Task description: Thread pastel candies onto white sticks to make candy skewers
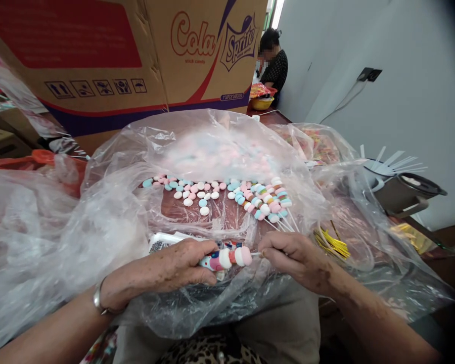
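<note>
My left hand (pixel 170 265) is closed around a candy skewer (pixel 231 258) of pink, white and blue discs, gripping the candy end. My right hand (pixel 291 258) pinches the thin white stick at the skewer's other end. Both hands rest over clear plastic sheeting (pixel 109 222) on my lap. Beyond them, loose candy discs (pixel 197 194) lie scattered on the plastic, and finished candy skewers (pixel 269 202) are piled to the right of those.
A large Cola/Sprite cardboard box (pixel 136 55) stands behind the plastic. Yellow twist ties (pixel 331 245) lie right of my right hand. A dark container with white sticks (pixel 398 184) sits at right. A person (pixel 273 63) sits far back by a yellow bowl (pixel 261 102).
</note>
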Action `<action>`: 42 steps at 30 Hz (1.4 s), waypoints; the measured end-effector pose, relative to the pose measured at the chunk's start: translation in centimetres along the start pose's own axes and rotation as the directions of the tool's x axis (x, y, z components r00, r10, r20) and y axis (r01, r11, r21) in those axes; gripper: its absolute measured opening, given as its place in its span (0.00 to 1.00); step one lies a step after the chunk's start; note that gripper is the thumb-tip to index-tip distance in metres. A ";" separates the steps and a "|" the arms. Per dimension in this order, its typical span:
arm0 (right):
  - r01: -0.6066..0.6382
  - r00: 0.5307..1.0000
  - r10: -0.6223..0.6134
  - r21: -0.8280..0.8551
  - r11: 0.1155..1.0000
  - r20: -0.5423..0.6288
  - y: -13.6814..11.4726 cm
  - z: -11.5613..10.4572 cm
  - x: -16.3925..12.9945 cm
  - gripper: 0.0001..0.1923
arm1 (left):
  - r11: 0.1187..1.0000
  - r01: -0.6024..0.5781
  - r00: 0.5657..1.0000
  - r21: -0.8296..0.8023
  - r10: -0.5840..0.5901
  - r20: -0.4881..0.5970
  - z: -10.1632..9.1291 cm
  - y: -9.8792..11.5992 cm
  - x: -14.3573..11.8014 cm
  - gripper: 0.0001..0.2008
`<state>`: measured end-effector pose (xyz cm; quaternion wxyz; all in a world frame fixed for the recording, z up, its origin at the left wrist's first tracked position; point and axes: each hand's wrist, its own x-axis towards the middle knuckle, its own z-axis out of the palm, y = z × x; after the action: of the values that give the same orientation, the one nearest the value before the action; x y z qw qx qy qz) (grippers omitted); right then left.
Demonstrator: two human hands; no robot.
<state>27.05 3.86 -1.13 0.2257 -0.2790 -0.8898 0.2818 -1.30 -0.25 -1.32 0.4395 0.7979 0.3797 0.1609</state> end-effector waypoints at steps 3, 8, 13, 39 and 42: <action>0.190 0.978 -0.197 -0.099 0.977 -0.071 0.0 0.5 0.1 0.11 | 0.983 0.152 0.988 -0.099 -0.149 0.039 -0.1 0.1 0.3 0.11; 0.381 0.917 -0.398 -0.236 0.894 -0.029 -0.4 0.3 0.3 0.11 | 0.795 0.465 0.871 -0.388 -0.332 0.363 -0.6 0.1 0.7 0.21; 0.333 0.942 -0.334 -0.184 0.925 0.024 -0.3 1.7 0.4 0.13 | 0.972 0.139 0.981 -0.191 -0.109 0.159 0.2 0.5 1.3 0.16; 0.447 0.889 -0.457 -0.312 0.839 0.046 0.9 1.2 1.6 0.08 | 0.815 0.514 0.801 -0.267 -0.345 0.489 -1.3 -0.8 0.4 0.27; 0.446 0.890 -0.455 -0.295 0.845 0.041 0.9 1.3 1.6 0.08 | 0.811 0.517 0.804 -0.275 -0.351 0.479 -1.1 -1.0 0.4 0.28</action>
<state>25.45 4.99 -2.32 0.2546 -0.0975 -0.9588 0.0801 -2.14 1.04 -1.57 0.6844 0.5976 0.4155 -0.0431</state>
